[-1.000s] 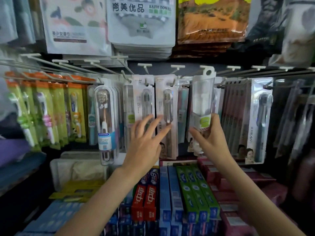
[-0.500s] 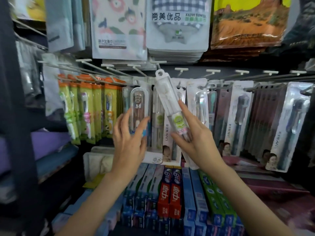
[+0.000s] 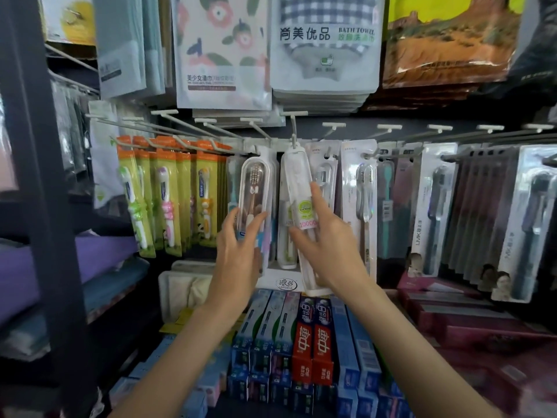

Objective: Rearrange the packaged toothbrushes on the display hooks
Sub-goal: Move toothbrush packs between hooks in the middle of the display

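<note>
My right hand (image 3: 327, 251) pinches the white toothbrush pack (image 3: 297, 188) low down, its top at the hook (image 3: 294, 129); my left hand (image 3: 241, 251), fingers relaxed, steadies the clear case (image 3: 254, 188) beside it. Light, stiff, slick plastic: I'd grip the edges.

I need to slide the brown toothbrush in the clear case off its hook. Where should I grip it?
Pinch the clear case by its long side edges near the lower half, coming from the front. It hangs upright, tall and narrow, with packs close on both sides, where the left hand already reaches.

Clear-cased white toothbrush pack (image 3: 298, 188), green round sticker, slightly tilted, top tab at a white hook (image 3: 293, 128).
</note>
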